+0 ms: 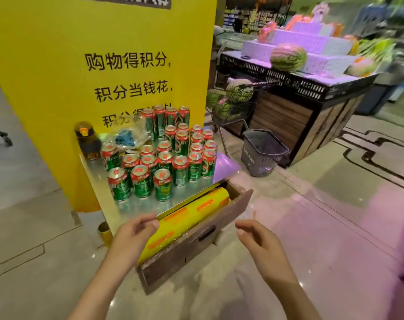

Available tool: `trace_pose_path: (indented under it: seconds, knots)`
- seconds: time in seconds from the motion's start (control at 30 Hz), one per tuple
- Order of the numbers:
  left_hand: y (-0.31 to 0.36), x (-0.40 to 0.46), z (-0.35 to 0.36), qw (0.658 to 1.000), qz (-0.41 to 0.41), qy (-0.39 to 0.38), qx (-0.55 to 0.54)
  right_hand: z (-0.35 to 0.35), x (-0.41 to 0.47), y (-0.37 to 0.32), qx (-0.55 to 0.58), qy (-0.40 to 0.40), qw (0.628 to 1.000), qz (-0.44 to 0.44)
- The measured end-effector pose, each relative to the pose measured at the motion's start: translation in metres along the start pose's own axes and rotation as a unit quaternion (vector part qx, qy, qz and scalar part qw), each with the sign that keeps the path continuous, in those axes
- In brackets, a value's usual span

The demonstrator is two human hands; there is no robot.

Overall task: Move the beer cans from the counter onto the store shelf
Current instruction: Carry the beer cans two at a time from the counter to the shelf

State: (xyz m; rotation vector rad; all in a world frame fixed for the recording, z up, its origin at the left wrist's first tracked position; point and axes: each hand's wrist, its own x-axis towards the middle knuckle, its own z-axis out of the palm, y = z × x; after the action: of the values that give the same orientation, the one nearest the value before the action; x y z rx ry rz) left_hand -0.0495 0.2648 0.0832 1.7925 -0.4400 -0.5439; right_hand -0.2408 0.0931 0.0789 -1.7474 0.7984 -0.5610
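Note:
Several green beer cans with red tops (164, 158) stand upright in rows on a small steel counter (138, 206) in front of a yellow sign. Taller cans stand at the back of the group. My left hand (134, 232) hovers near the counter's front edge, fingers loosely curled, holding nothing. My right hand (256, 239) hangs to the right of the open drawer, fingers relaxed and empty. Both hands are short of the cans. No store shelf for the cans is in view.
An open wooden drawer (196, 241) under the counter holds a yellow roll of cling film (185, 220). A dark bottle (87, 140) and a plastic bag (129, 137) sit at the counter's back left. A grey basket (263, 151), a trolley of watermelons (231, 102) and a fruit stand (311, 98) are at right.

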Motion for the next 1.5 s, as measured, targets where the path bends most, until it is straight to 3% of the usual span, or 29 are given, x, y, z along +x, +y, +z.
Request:
trace_pose_path:
  seconds: [0.23,0.6,0.83,1.03,1.27,1.5]
  knots:
    - [0.051,0.087,0.111,0.998,0.008,-0.063,-0.001,-0.064,0.106,0.037,0.019,0.026,0.998,0.047]
    - [0.077,0.19,0.168,0.994,-0.058,0.093,-0.026,-0.098,0.306,0.039,0.053,-0.132,0.99,0.019]
    - [0.084,0.242,0.154,0.976,-0.083,0.201,-0.016,-0.054,0.431,0.012,0.023,-0.263,0.964,-0.033]
    - [0.093,0.329,0.128,0.97,-0.063,0.234,0.017,-0.002,0.531,-0.014,0.016,-0.279,0.959,-0.051]
    - [0.1,0.471,0.113,0.972,-0.041,0.225,0.058,0.073,0.643,-0.023,-0.058,-0.288,0.955,-0.03]
    - [0.073,0.59,0.106,0.965,-0.093,0.2,0.143,0.144,0.715,0.002,-0.071,-0.301,0.951,0.005]
